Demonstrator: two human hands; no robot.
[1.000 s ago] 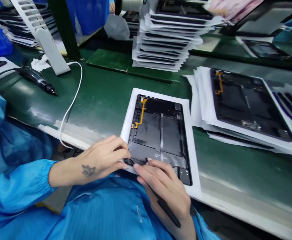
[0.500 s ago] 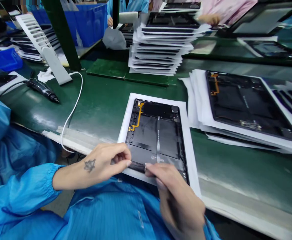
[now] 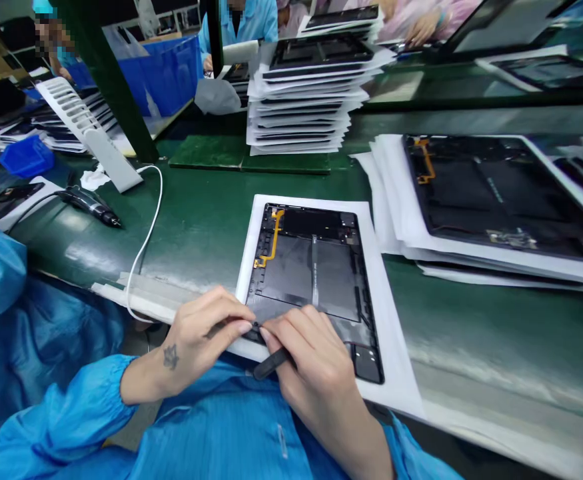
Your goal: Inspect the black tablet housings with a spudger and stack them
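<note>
On a white sheet (image 3: 396, 347) lies an opened tablet (image 3: 291, 267), showing black inner parts and an orange flex cable (image 3: 274, 240). My left hand (image 3: 206, 330) is pinched at the tablet's near left corner, thumb against forefinger; what lies between them is too small to make out. Beside it, my right hand (image 3: 316, 360) has its fingers closed at the same corner. A small black rounded part (image 3: 271, 364) sticks out from under the right fingers over the tablet's near edge; its other end is hidden. Both sets of fingertips nearly meet.
To the right, another opened tablet (image 3: 501, 193) rests on stacked sheets. Behind stands a tall pile of sheets and tablets (image 3: 301, 120). A black electric screwdriver (image 3: 91, 205), white cable (image 3: 146, 247) and white slotted stand (image 3: 91, 137) are at left. Co-workers sit across the bench.
My right hand has turned and moved left to meet the left hand at the tablet's corner. The black part now shows below its fingers. The tablet's near right corner is uncovered.
</note>
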